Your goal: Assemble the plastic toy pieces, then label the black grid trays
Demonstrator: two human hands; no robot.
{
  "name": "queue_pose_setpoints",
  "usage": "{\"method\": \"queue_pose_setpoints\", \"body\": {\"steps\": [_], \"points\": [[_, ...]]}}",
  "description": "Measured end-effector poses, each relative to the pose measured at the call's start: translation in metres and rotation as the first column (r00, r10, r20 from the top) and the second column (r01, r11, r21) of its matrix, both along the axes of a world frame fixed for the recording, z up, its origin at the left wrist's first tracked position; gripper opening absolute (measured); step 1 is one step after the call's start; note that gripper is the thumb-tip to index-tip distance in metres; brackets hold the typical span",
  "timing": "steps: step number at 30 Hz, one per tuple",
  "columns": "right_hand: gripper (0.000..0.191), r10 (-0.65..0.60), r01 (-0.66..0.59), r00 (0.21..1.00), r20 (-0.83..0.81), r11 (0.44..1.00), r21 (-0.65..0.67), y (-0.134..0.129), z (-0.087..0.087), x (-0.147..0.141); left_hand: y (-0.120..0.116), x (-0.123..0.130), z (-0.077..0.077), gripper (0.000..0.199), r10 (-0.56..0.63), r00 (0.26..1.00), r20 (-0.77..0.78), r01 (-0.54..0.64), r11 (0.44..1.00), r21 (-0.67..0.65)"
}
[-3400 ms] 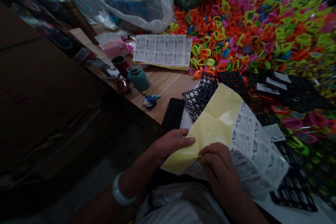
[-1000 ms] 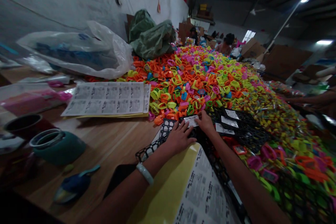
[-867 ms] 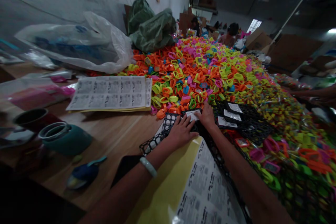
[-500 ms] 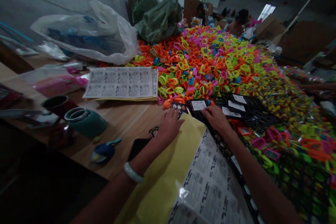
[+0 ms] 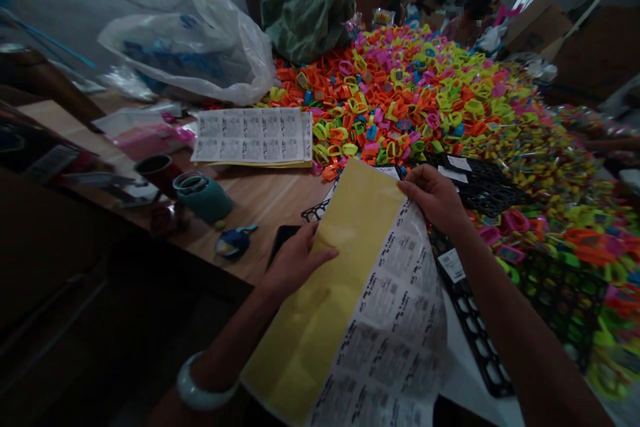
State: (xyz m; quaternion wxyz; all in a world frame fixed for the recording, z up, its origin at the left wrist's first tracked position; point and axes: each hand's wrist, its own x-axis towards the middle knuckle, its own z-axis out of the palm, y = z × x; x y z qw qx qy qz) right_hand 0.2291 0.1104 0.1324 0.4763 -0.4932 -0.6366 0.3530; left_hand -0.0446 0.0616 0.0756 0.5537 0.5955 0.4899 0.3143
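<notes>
A long label sheet [image 5: 345, 280] slants across the centre, bare yellow backing on its left and printed labels on its right. My left hand [image 5: 299, 257] holds its left edge, thumb on top and fingers hidden beneath. At the upper right corner, my right hand [image 5: 431, 192] pinches the sheet between thumb and fingers. Under and beside the sheet lie black plastic grids [image 5: 475, 327], one bearing a white label [image 5: 451, 265]. More black grids with labels [image 5: 493, 193] rest behind my right hand.
A large heap of colourful plastic pieces [image 5: 400, 93] fills the back and right. Stacked label sheets [image 5: 253, 137], a teal jar [image 5: 203, 197], a dark cup [image 5: 159, 173], a blue item [image 5: 233, 243] and a clear bag [image 5: 200, 53] are at left. People sit behind the heap.
Both hands now hold the label sheet, lifted off the grids. My left hand has moved down along its left edge; my right hand has gone from a grid's label to the sheet's corner.
</notes>
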Motion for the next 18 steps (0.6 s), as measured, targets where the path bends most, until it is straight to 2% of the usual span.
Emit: {"method": "queue_pose_setpoints", "body": {"steps": [2,3,4,5,7,8,10,12,13,14,16,18], "points": [[0.025,0.034,-0.034,0.999,0.037,0.999,-0.008,0.000,0.007,0.001,0.006,-0.005,0.012,0.052,-0.052,0.984,0.171,0.088,0.974,-0.208],[0.026,0.083,-0.080,0.994,0.069,0.996,-0.047,-0.001,0.008,0.005,0.009,-0.007,0.018,0.048,-0.044,0.981,0.188,0.091,0.964,-0.249],[0.027,0.143,-0.133,0.984,0.102,0.986,-0.101,-0.003,0.010,0.010,0.012,-0.009,0.024,0.043,-0.017,0.987,0.157,0.054,0.970,-0.236],[0.028,0.198,-0.177,0.972,0.128,0.971,-0.160,-0.006,0.011,0.016,0.015,-0.012,0.030,0.039,0.028,0.996,0.088,-0.013,0.986,-0.165],[0.027,0.231,-0.197,0.965,0.122,0.951,-0.238,-0.016,0.012,0.030,0.018,-0.019,0.039,0.033,0.160,0.981,-0.109,-0.148,0.983,0.108],[0.026,0.198,-0.173,0.977,0.080,0.953,-0.247,-0.022,0.012,0.037,0.018,-0.023,0.041,0.033,0.247,0.949,-0.198,-0.192,0.946,0.260],[0.025,0.073,-0.087,0.995,-0.067,0.971,-0.224,-0.033,0.013,0.049,0.013,-0.031,0.038,0.037,0.434,0.854,-0.288,-0.259,0.834,0.487],[0.024,-0.045,0.001,0.970,-0.241,0.984,-0.178,-0.042,0.015,0.058,0.003,-0.040,0.026,0.049,0.568,0.773,-0.282,-0.350,0.752,0.558],[0.023,-0.080,0.032,0.946,-0.313,0.987,-0.155,-0.046,0.015,0.062,-0.002,-0.043,0.017,0.056,0.605,0.752,-0.262,-0.405,0.737,0.541],[0.022,-0.100,0.053,0.923,-0.372,0.990,-0.134,-0.049,0.016,0.066,-0.006,-0.045,0.009,0.062,0.613,0.752,-0.242,-0.455,0.748,0.484],[0.020,-0.122,0.085,0.883,-0.453,0.991,-0.103,-0.054,0.014,0.072,-0.013,-0.044,-0.004,0.072,0.531,0.836,-0.141,-0.492,0.837,0.238],[0.020,-0.143,0.118,0.853,-0.502,0.990,-0.082,-0.058,0.011,0.078,-0.015,-0.038,-0.008,0.074,0.399,0.916,0.032,-0.399,0.917,-0.009]]}}
